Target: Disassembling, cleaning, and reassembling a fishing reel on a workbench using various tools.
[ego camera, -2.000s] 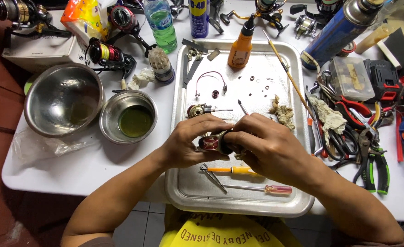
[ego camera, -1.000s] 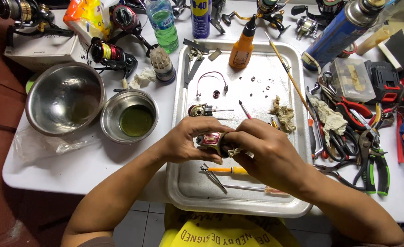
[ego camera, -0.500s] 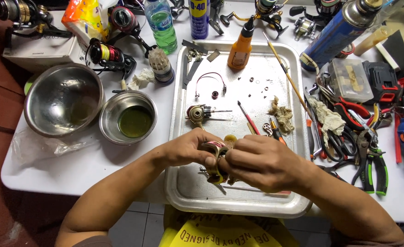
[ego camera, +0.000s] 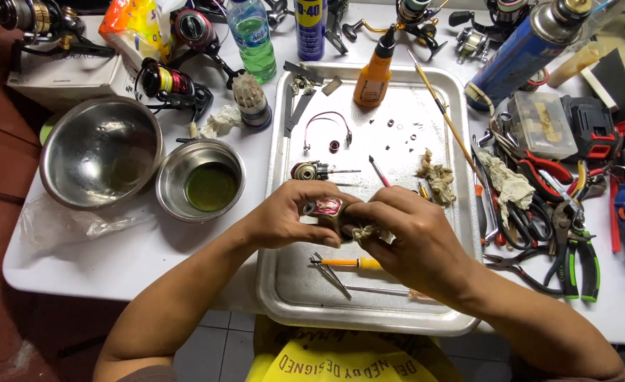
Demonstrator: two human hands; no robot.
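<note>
A white counter (ego camera: 136, 262) carries everything, and on it a large metal tray (ego camera: 295, 297) sits straight ahead of the person, its long side running away from the body. Both forearms come up from the bottom edge and meet over the near half of the tray. The left hand (ego camera: 291, 212) curls around a small dark reel part (ego camera: 329, 210) with a red-pink sheen, thumb beneath and fingers wrapped over the top, so it is closed on the piece; the right hand (ego camera: 408, 237) is bent at the wrist, its fingertips pinching a scrap of grubby rag (ego camera: 369, 231) pressed against the part's right end. The part is held just above the tray, its long axis lying roughly left to right (which end is the front I cannot tell). To the left stand two steel bowls, a larger empty one (ego camera: 100, 152) and a smaller one (ego camera: 201, 180) holding greenish liquid. On the tray lie two screwdrivers, an orange-handled one (ego camera: 348, 263) and a slimmer one (ego camera: 380, 290) nearer the person, both pointing left, plus one orange squeeze bottle (ego camera: 375, 71), one spool shaft assembly (ego camera: 312, 170), one crumpled wad (ego camera: 436, 177) and several tiny washers (ego camera: 401, 131). A heap of pliers (ego camera: 560, 233) crowds the right of the counter.
</note>
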